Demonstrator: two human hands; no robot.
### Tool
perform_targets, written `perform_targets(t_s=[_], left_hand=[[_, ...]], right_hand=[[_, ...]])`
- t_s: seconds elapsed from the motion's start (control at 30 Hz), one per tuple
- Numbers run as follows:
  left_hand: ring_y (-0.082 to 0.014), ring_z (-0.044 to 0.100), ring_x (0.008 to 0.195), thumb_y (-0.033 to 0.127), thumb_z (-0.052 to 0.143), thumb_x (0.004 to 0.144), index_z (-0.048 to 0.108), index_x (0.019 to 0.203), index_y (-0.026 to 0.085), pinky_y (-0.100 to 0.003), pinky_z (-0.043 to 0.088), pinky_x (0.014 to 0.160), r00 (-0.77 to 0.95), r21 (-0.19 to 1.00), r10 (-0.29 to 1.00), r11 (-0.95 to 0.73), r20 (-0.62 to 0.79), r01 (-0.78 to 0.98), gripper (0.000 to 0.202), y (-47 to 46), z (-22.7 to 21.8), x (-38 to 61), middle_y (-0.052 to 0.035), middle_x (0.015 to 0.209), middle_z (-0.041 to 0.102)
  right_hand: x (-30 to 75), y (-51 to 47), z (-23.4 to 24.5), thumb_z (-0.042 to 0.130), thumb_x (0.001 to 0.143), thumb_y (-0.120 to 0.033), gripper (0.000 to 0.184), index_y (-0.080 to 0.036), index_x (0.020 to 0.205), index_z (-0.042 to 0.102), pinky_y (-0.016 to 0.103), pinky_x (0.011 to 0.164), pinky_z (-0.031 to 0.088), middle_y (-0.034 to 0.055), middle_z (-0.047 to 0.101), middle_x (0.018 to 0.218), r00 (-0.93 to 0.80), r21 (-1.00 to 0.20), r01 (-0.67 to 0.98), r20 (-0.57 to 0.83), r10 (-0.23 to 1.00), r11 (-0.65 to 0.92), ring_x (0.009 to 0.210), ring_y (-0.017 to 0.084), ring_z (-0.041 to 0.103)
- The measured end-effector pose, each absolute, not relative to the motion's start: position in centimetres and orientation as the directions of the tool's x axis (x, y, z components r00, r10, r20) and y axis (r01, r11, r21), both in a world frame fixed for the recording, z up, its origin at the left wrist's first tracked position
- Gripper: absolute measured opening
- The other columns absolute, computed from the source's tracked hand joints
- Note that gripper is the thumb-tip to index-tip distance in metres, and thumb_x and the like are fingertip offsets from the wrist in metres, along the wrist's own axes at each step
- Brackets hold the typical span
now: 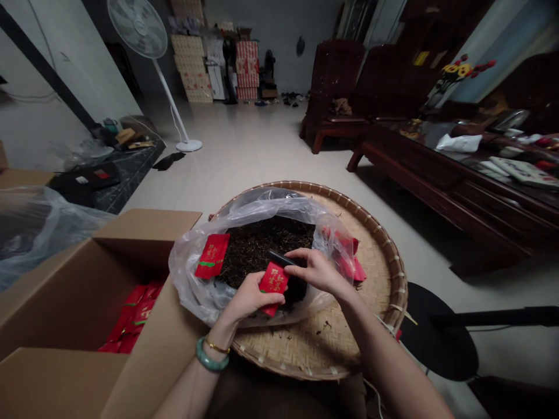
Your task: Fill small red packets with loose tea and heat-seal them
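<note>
Partly hidden, red packet (275,278) sits gripped by left fingers (271,299) | right fingers (300,254) grasp black bar (278,257), end covered | bag (188,291) masks tray (397,273) at left edge

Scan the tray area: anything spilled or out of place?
Yes, slight spillage: a few dark leafy bits lie on the woven tray, between the plastic bag and the near rim. They look stray because the main heap sits inside the bag.

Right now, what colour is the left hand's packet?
The packet is mostly red, marked in gold, as the head view shows.
</note>
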State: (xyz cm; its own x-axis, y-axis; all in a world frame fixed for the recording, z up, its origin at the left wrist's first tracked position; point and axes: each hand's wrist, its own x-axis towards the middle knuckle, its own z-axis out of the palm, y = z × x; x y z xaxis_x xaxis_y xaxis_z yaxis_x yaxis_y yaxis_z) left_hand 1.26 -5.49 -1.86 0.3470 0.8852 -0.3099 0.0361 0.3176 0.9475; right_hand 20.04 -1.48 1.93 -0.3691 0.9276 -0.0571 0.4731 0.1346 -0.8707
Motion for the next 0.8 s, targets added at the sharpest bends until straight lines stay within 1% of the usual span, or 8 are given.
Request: perform_targets(t_s=[0.13, 0.2, 0.23, 0.3, 0.4, 0.53, 0.7, 0.8], left_hand=[[-0.0176, 0.067, 0.066, 0.02, 0.08, 0.053, 0.066, 0.086, 0.009, -0.028, 0.052, 0.064, 0.363, 0.928, 0.863, 0.373, -0.352, 0.012, 0.038, -5.6, -1.8, 1.3, -0.008, 0.083, 0.073], [-0.0174, 0.066, 0.065, 0.02, 0.081, 0.052, 0.066, 0.084, 0.009, -0.028, 0.051, 0.063, 0.361, 0.919, 0.856, 0.393, -0.37, 0.011, 0.037, -5.6, -2.0, 1.3, -0.0076, 0.082, 0.072], [-0.0173, 0.066, 0.064, 0.02, 0.081, 0.052, 0.066, 0.084, 0.009, -0.027, 0.051, 0.062, 0.356, 0.918, 0.856, 0.396, -0.375, 0.013, 0.037, -5.6, -2.0, 1.3, -0.0075, 0.082, 0.072], [-0.0173, 0.066, 0.065, 0.02, 0.08, 0.052, 0.066, 0.084, 0.01, -0.027, 0.051, 0.062, 0.347, 0.92, 0.861, 0.391, -0.372, 0.017, 0.037, -5.6, -2.2, 1.4, -0.0073, 0.083, 0.072], [-0.0178, 0.066, 0.064, 0.021, 0.08, 0.053, 0.066, 0.084, 0.009, -0.027, 0.051, 0.062, 0.337, 0.931, 0.872, 0.361, -0.355, 0.047, 0.037, -5.5, -2.2, 1.5, -0.0068, 0.078, 0.072], [-0.0186, 0.067, 0.067, 0.022, 0.08, 0.054, 0.066, 0.087, 0.009, -0.029, 0.052, 0.065, 0.35, 0.94, 0.875, 0.335, -0.335, 0.064, 0.039, -5.4, -2.1, 1.6, -0.0081, 0.082, 0.072], [-0.0196, 0.066, 0.066, 0.023, 0.08, 0.053, 0.065, 0.084, 0.008, -0.03, 0.052, 0.064, 0.329, 0.939, 0.88, 0.33, -0.344, 0.098, 0.038, -5.4, -1.8, 1.6, -0.0079, 0.077, 0.072], [-0.0189, 0.066, 0.067, 0.023, 0.08, 0.054, 0.066, 0.088, 0.008, -0.031, 0.052, 0.066, 0.353, 0.939, 0.872, 0.335, -0.339, 0.075, 0.039, -5.4, -1.7, 1.6, -0.0089, 0.083, 0.072]], right_hand=[[20.9, -1.0, 2.3, 0.066, 0.072, -0.035, 0.036, -0.015, 0.102, 0.068, 0.028, 0.062, 0.049, 0.0059, 0.071, 0.095, -0.336, -0.929, 0.363, -0.194, 0.922, -0.063, 0.075, 0.019, 0.064], [21.6, -0.8, 2.6, 0.065, 0.072, -0.038, 0.04, -0.014, 0.105, 0.066, 0.028, 0.06, 0.049, 0.0067, 0.071, 0.097, -0.301, -0.943, 0.314, -0.211, 0.93, -0.112, 0.074, 0.018, 0.064], [21.8, -0.8, 2.8, 0.066, 0.072, -0.038, 0.041, -0.014, 0.105, 0.066, 0.029, 0.062, 0.049, 0.0068, 0.071, 0.098, -0.291, -0.942, 0.319, -0.201, 0.935, -0.103, 0.077, 0.019, 0.064], [22.2, -1.0, 3.0, 0.069, 0.069, -0.036, 0.042, -0.016, 0.105, 0.067, 0.032, 0.074, 0.05, 0.0066, 0.07, 0.102, -0.296, -0.926, 0.376, -0.166, 0.941, -0.045, 0.088, 0.022, 0.064], [21.9, -1.5, 2.8, 0.072, 0.067, -0.031, 0.037, -0.017, 0.101, 0.069, 0.035, 0.085, 0.047, 0.006, 0.07, 0.104, -0.364, -0.891, 0.452, -0.131, 0.922, 0.052, 0.097, 0.025, 0.062], [21.0, -2.1, 2.4, 0.067, 0.071, -0.026, 0.026, -0.017, 0.095, 0.071, 0.036, 0.081, 0.048, 0.0057, 0.072, 0.095, -0.365, -0.866, 0.489, -0.095, 0.926, 0.104, 0.09, 0.025, 0.064], [20.9, -2.0, 2.3, 0.07, 0.07, -0.026, 0.028, -0.017, 0.096, 0.07, 0.034, 0.08, 0.048, 0.0058, 0.072, 0.098, -0.369, -0.86, 0.489, -0.057, 0.928, 0.142, 0.09, 0.024, 0.065], [21.0, -1.9, 2.4, 0.069, 0.07, -0.025, 0.026, -0.016, 0.095, 0.07, 0.033, 0.08, 0.048, 0.0066, 0.072, 0.097, -0.356, -0.852, 0.503, -0.055, 0.933, 0.142, 0.089, 0.024, 0.065]])
